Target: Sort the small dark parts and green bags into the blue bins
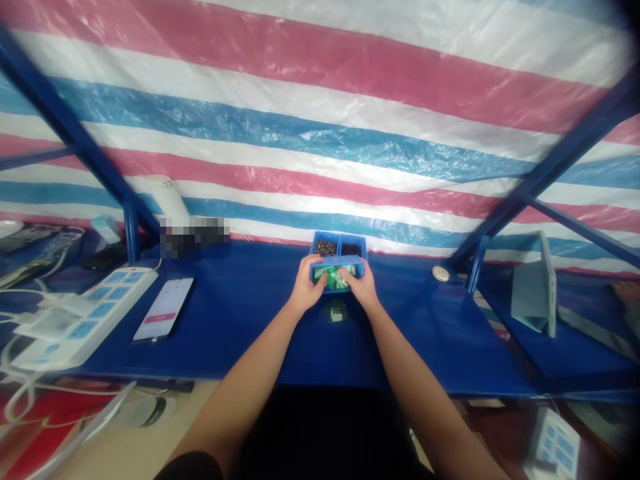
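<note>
A small blue bin [345,260] holding shiny green packets [333,277] is gripped between my two hands near the middle of the table. My left hand [305,285] wraps its left side, with the thumb over the packets. On the opposite side my right hand [365,285] does the same, its thumb also reaching inward. Right behind stand two blue compartments: the left holds small brass-and-dark pieces [326,248], the right holds small black pieces [352,249]. A small flat clear packet [337,311] lies on the table just in front of the bin.
On the blue table [240,320], a phone [164,310] and a white power strip [90,317] with cables lie left. A round white item [441,273] sits right, near a tablet in a stand case [535,287]. Blue frame bars [85,143] slant at both sides before a striped sheet.
</note>
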The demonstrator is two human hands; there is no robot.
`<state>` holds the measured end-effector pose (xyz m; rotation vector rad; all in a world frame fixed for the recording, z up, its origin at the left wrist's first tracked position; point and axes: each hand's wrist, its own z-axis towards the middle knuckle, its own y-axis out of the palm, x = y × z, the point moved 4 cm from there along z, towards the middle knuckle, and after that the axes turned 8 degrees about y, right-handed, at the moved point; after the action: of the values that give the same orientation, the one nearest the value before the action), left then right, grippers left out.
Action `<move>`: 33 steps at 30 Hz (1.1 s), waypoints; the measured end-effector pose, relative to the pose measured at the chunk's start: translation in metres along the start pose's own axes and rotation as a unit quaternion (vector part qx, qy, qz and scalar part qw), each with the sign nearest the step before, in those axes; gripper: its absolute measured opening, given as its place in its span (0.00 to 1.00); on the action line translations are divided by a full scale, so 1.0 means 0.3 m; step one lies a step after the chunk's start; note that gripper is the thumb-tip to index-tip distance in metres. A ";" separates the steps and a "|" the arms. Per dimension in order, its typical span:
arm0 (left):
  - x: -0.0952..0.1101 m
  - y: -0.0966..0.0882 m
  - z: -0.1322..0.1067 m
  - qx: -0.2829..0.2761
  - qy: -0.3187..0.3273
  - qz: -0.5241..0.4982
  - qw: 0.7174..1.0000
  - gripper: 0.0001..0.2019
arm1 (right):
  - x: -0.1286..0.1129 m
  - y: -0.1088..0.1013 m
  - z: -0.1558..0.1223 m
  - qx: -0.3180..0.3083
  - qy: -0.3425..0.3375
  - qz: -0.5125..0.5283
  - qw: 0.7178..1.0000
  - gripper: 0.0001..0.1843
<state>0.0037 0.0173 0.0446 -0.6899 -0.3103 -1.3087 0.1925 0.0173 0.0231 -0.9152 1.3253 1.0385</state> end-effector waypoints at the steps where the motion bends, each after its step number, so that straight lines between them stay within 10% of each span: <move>1: 0.004 -0.002 0.002 0.000 0.002 0.002 1.000 0.18 | -0.004 0.000 -0.001 -0.002 -0.006 -0.013 1.000 0.34; 33: 0.006 -0.032 0.005 0.012 0.029 0.061 0.998 0.19 | -0.032 0.019 -0.032 -0.028 -0.106 -0.044 0.993 0.32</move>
<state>-0.0048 0.0158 0.0496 -0.6399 -0.2317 -1.2044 0.1844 0.0092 0.0325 -0.8705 1.0760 1.0776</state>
